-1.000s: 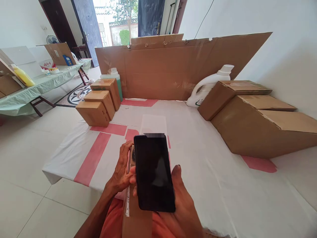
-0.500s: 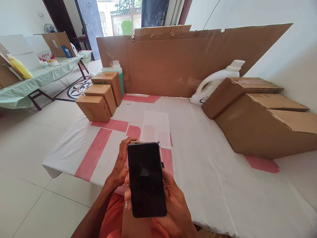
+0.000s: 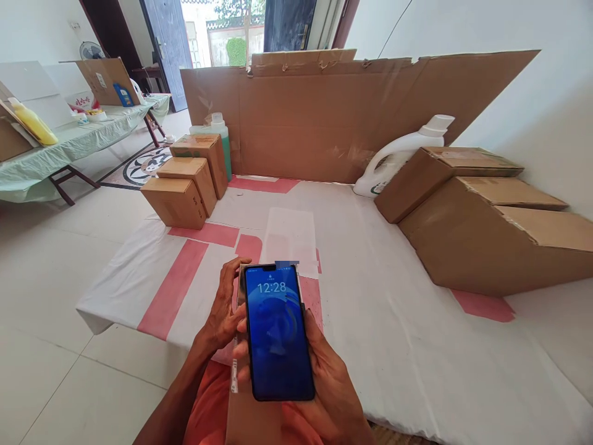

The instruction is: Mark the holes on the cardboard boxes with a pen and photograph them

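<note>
My right hand (image 3: 331,377) grips a smartphone (image 3: 279,337) upright, its thumb along the right edge and fingertips showing past the left edge. The phone's screen is lit blue and reads 12:28. Just left of the phone, my left hand (image 3: 227,309) is curled with its fingers round something mostly hidden behind the phone; only a narrow brownish edge of it shows. Below the phone, a flat brown cardboard piece (image 3: 254,423) lies over my lap, with a small printed strip near its left edge.
Small cardboard boxes (image 3: 173,203) and a green-liquid bottle (image 3: 225,145) stand at the table's left. Larger boxes (image 3: 482,241) and a white jug (image 3: 393,154) are at the right. A cardboard panel (image 3: 306,123) spans the back. Another table (image 3: 92,142) stands far left.
The phone's dark screen has lit up and shows the time. The phone has shifted slightly right, and my left hand's fingers have moved a little beside it.
</note>
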`<state>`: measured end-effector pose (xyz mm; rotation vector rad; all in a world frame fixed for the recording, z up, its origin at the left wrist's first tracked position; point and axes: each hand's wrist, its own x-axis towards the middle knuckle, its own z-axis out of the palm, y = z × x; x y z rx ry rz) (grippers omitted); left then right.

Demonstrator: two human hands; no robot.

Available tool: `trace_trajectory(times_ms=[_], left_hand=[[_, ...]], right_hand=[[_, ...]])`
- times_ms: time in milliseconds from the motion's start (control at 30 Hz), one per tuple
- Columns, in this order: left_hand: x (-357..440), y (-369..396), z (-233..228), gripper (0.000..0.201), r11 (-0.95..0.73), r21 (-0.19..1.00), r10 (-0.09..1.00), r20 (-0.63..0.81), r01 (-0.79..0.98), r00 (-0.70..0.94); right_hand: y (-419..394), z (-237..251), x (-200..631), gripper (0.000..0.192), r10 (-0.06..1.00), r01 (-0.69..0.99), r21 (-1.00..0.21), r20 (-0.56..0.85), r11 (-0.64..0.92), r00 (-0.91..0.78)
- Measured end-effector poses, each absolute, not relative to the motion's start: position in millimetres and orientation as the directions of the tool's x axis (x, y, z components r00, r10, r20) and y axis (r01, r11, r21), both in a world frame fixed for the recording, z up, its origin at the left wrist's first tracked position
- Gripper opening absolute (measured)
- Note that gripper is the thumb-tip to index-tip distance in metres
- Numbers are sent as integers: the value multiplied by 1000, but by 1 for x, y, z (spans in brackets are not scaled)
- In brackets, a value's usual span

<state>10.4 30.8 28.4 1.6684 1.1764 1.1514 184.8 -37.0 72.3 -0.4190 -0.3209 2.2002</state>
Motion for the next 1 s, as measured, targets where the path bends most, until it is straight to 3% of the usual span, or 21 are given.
trace_trajectory(times_ms=[100, 233, 300, 400, 500, 733, 867, 1000], left_hand=[[9, 31, 31, 70, -281, 939, 945, 235, 198, 227], [4, 32, 31, 70, -244, 952, 958, 206, 185, 201], [2, 33, 31, 70, -224, 958, 963, 190, 178, 190], [0, 35, 30, 69, -210, 961, 968, 178, 180, 179], [1, 35, 31, 68, -195, 961, 970, 160, 197, 180], [2, 42, 25, 72, -169, 970, 977, 142, 173, 158], [0, 48, 18, 71, -140, 976, 979, 111, 168, 168], [-1, 52, 12, 72, -105, 981, 984, 78, 164, 162]], right_hand=[[-39, 67, 207, 72, 857, -725, -456, -278, -516, -434], [-39, 47, 249, 76, 915, -657, -668, -393, -350, -88], [-38, 29, 273, 78, 896, -502, -808, -424, -308, 133], [-38, -4, 307, 74, 816, -45, -927, -351, -373, 460], [-40, -29, 330, 63, 771, 206, -874, -251, -441, 584], [-45, -42, 347, 47, 763, 343, -792, -225, -506, 606], [-47, -42, 355, 50, 768, 504, -657, -185, -560, 613], [-50, -53, 360, 58, 784, 572, -608, -140, -550, 605]])
